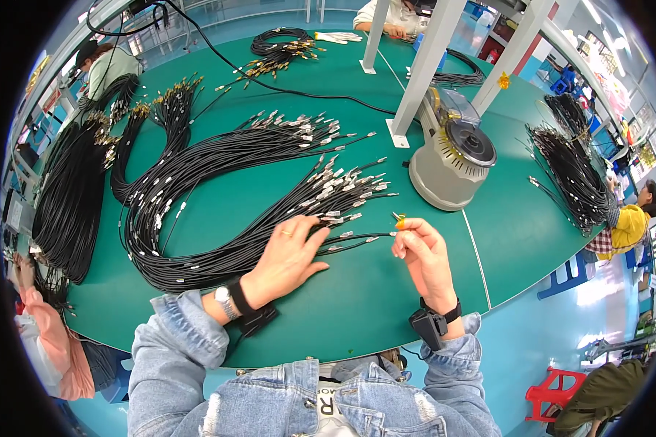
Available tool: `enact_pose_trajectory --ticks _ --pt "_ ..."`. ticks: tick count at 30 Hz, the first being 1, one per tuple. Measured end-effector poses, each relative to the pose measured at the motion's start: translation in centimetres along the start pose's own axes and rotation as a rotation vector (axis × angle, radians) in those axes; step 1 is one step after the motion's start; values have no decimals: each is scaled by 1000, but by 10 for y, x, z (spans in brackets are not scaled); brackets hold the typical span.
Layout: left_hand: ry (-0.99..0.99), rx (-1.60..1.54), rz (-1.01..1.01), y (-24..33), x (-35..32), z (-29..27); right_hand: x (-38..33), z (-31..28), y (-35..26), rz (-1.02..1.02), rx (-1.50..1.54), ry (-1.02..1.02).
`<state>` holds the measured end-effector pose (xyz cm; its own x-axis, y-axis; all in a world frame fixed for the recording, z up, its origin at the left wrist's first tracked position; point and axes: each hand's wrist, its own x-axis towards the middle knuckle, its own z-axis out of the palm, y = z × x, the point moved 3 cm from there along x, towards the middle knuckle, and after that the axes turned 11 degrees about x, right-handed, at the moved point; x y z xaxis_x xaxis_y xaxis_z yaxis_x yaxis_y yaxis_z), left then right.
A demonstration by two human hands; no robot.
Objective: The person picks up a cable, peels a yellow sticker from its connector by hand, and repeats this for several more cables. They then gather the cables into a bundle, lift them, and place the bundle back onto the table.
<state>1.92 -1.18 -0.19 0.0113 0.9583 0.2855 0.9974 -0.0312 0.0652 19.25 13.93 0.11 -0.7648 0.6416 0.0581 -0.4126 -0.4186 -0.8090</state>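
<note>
A large bundle of thin black cables [219,255] with white label tags curves across the green table, its tagged ends fanned out toward the middle. My left hand [288,255] lies on the near edge of these ends, fingers apart and thumb out to the side. To its right, my right hand [424,258] is raised with fingers pinched around a small yellow piece with a metal tip [399,218]; its exact kind is too small to tell. One single cable end [372,238] stretches from under my left hand to the fingertips of the right.
Behind my right hand stands a round grey machine [452,160] with a black disc, beside white metal posts [423,73]. More cable bundles lie at the left [69,197], far side [280,47] and right [572,175]. Other people sit around the table.
</note>
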Motion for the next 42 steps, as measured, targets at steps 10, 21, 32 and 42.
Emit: enact_pose_trajectory --ticks 10,21,32,42 --pt "-247 337 -380 -55 -74 -23 1 -9 12 57 90 65" --pt "-149 341 -234 -69 -91 -38 -11 11 24 144 82 -5" --pt "76 -113 43 18 8 1 -20 5 33 130 92 -1" --pt "212 -117 25 29 24 28 -25 7 28 64 104 11"
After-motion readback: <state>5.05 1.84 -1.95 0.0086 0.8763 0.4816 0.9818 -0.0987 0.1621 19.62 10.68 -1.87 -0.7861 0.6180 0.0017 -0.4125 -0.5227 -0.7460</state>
